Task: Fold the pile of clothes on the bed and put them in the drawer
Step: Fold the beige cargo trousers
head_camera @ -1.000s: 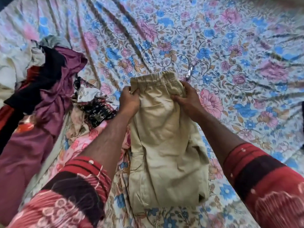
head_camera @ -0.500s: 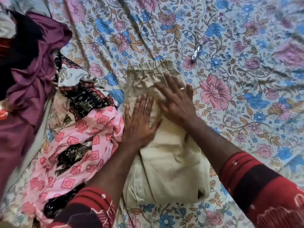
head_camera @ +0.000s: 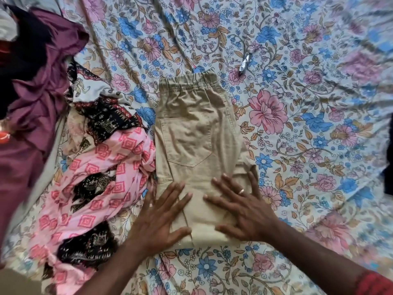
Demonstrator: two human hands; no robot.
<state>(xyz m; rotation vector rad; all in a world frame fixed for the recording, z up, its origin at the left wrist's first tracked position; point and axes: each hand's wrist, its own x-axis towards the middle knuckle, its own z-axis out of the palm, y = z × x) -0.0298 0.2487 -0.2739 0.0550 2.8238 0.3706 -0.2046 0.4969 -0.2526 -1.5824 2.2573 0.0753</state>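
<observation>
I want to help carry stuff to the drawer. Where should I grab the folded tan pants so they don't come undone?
Probably take the tan pants by their two long sides, one grip on each, coming in from left and right and sliding under. They lie flat on the bedsheet as a narrow folded stack, waistband at the far end, so lifting one end would likely let the layers fall open.

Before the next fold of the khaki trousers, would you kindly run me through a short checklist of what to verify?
1. Khaki trousers lie flat on the floral bedsheet: ok.
2. Left hand and right hand both rest flat on the near end, fingers spread: ok.
3. Waistband at the far end is free, nothing lying on it: ok.
4. Pink patterned garment touches the trousers' left edge and might get caught in the fold: not ok.
5. Small silver object lies apart from the trousers: ok.
6. Drawer ready: cannot tell, not in view.
</observation>
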